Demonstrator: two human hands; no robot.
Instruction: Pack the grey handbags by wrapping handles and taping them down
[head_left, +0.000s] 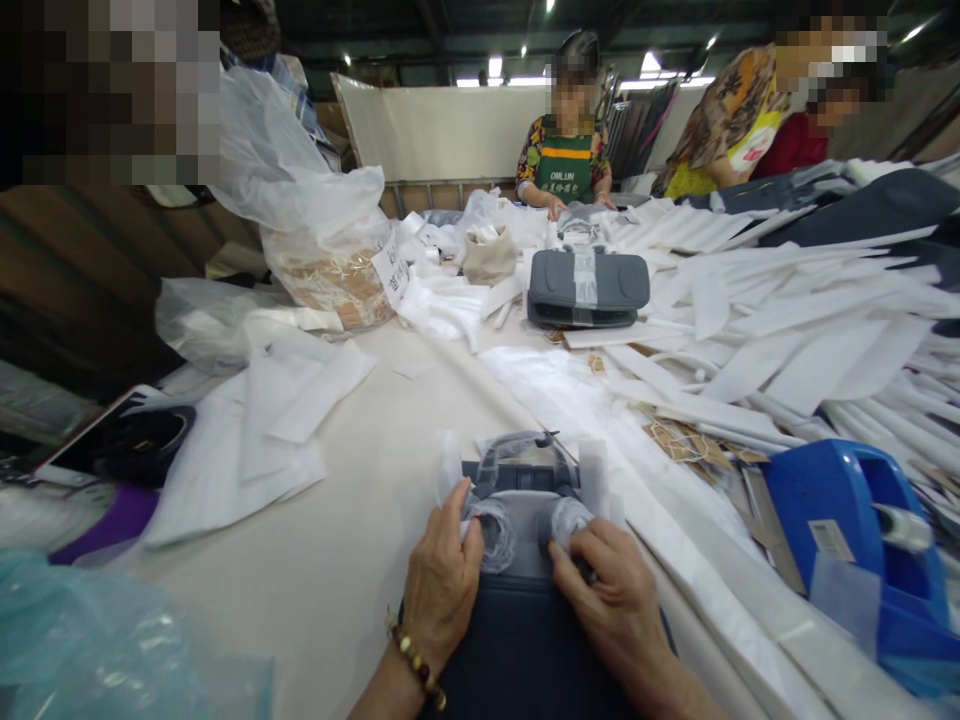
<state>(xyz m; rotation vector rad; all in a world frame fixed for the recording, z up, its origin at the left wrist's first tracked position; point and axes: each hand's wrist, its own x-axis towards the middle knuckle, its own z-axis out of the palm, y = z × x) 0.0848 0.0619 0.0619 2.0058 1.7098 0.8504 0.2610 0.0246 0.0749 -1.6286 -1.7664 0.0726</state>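
A dark navy handbag [536, 640] lies in front of me, its flap toward my body. Clear wrap covers its handle [491, 455] at the far end. Two plastic-wrapped strap coils sit side by side on the grey part of the bag. My left hand [441, 570], with a beaded bracelet at the wrist, is closed on the left coil [499, 540]. Thumb and fingers of my right hand [611, 590] grip the right coil [568, 516]. White foam sheeting stands at both sides of the handle.
A finished-looking grey handbag [626, 285] stands farther up the table. White foam strips [810, 350] pile up at the right, near a blue tape dispenser [825, 500]. Foam sheets [255, 430] and a clear bag [322, 260] lie left. A co-worker [566, 165] stands opposite.
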